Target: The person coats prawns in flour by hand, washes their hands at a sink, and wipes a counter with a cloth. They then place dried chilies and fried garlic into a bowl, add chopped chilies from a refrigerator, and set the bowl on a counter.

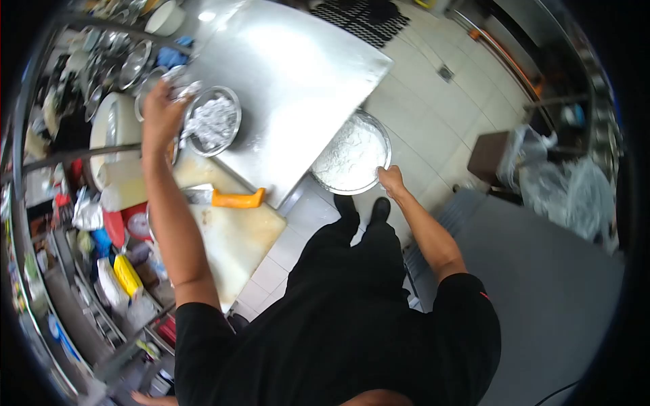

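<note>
Head view: left hand (167, 105) half-curled near steel bowl (238, 122), whitened fingertips too blurred to tell any hold; right hand (391, 180) pinches powder-filled basin (388, 152).

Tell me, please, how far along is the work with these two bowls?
Apparently done: white-coated pieces are heaped in the smaller bowl.
In hand: the right hand grips the larger bowl; the left hand, white towards the fingertips, is beside the smaller one, too blurred to show any hold.
Left: plenty of white powder remains; whether more coating is needed, I cannot tell.
</note>
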The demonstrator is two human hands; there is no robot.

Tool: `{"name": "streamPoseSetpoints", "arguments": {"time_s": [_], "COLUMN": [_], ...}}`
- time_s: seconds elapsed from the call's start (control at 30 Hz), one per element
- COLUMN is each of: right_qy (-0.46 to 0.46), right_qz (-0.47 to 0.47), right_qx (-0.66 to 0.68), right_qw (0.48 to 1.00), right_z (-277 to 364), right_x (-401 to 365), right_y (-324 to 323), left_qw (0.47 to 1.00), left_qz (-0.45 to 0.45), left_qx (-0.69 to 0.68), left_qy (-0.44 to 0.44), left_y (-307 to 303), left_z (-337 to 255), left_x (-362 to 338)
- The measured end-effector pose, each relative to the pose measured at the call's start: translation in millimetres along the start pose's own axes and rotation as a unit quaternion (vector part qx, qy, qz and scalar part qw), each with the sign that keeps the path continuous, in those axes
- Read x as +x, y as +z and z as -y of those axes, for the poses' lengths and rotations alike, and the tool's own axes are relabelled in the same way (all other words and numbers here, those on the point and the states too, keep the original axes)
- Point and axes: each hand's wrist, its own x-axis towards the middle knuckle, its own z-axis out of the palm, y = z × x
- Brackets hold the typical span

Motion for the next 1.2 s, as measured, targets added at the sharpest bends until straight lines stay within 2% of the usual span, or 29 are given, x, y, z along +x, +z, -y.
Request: {"name": "streamPoseSetpoints", "arguments": {"time_s": [0.1,0.17,0.2,0.23,0.3,0.37,0.4,0.43,0.47,0.5,0.53,0.57,0.6,0.67,0.7,0.77,0.8,0.83,0.9,0.93,1.0,1.03,1.07,1.1,1.13,1.2], "right_qy": [-0.036,-0.068,-0.07,-0.073,-0.115,-0.063,-0.11,-0.193,-0.275,-0.336,-0.394,-0.363,-0.331,-0.213,-0.241,-0.282,-0.343,-0.398,-0.436,-0.446,-0.461,-0.43,-0.398,-0.383,-0.366,-0.353], "right_qz": [0.021,0.026,0.026,0.024,0.015,0.143,0.17,0.172,0.162,0.168,0.173,0.205,0.235,0.35,0.35,0.406,0.394,0.381,0.38,0.359,0.341,0.32,0.299,0.299,0.3,0.263], "right_qx": [-0.024,-0.044,-0.057,-0.069,-0.066,-0.121,-0.222,-0.385,-0.532,-0.529,-0.525,-0.462,-0.399,-0.278,-0.289,-0.203,-0.232,-0.259,-0.25,-0.288,-0.328,-0.351,-0.371,-0.328,-0.285,-0.195], "right_qw": [0.999,0.996,0.996,0.995,0.991,0.98,0.954,0.886,0.784,0.761,0.735,0.782,0.822,0.869,0.858,0.845,0.821,0.793,0.777,0.767,0.751,0.768,0.784,0.81,0.833,0.876], "right_z": [9,19,26,38,49,34,40,43,51,68,86,112,146,229,264,315,328,336,338,338,335,332,330,324,318,310], "right_x": [40,57,62,62,76,117,124,131,139,137,128,109,85,20,-5,-49,-54,-55,-60,-59,-53,-52,-50,-45,-38,-25], "right_y": [49,75,84,90,103,105,99,87,73,47,15,-10,-34,-58,-55,-31,-9,20,84,116,165,184,203,215,222,233], "left_qw": [0.996,0.994,0.993,0.992,0.978,0.966,0.948,0.932,0.956,0.95,0.921,0.905,0.915,0.894,0.883,0.849,0.833,0.833,0.836,0.835,0.816,0.815,0.777,0.734,0.732,0.647], "left_qz": [-0.024,-0.041,-0.058,-0.068,-0.098,-0.078,-0.063,-0.059,-0.025,-0.022,-0.002,-0.02,-0.036,-0.061,-0.081,-0.15,-0.178,-0.197,-0.219,-0.23,-0.297,-0.306,-0.361,-0.414,-0.421,-0.477], "left_qx": [-0.083,-0.004,-0.065,-0.049,-0.149,-0.19,-0.247,-0.296,-0.193,-0.241,-0.308,-0.36,-0.361,-0.383,-0.385,-0.461,-0.49,-0.489,-0.466,-0.465,-0.435,-0.433,-0.429,-0.423,-0.421,-0.414], "left_qy": [-0.024,-0.1,-0.078,-0.099,-0.108,-0.159,-0.191,-0.198,-0.221,-0.196,-0.24,-0.226,-0.177,-0.226,-0.256,-0.212,-0.185,-0.167,-0.192,-0.184,-0.239,-0.235,-0.286,-0.335,-0.331,-0.426], "left_y": [11,13,16,19,29,40,45,55,60,71,75,84,91,100,100,106,106,106,101,101,101,106,113,119,126,147], "left_z": [0,-33,-15,-20,-34,-37,-63,-68,-73,-69,-78,-77,-78,-76,-82,-81,-82,-81,-75,-73,-70,-65,-57,-47,-34,-7], "left_x": [-11,-28,-34,-43,-64,-91,-99,-112,-129,-149,-168,-189,-206,-250,-268,-305,-321,-340,-378,-394,-428,-447,-467,-487,-509,-557]}}
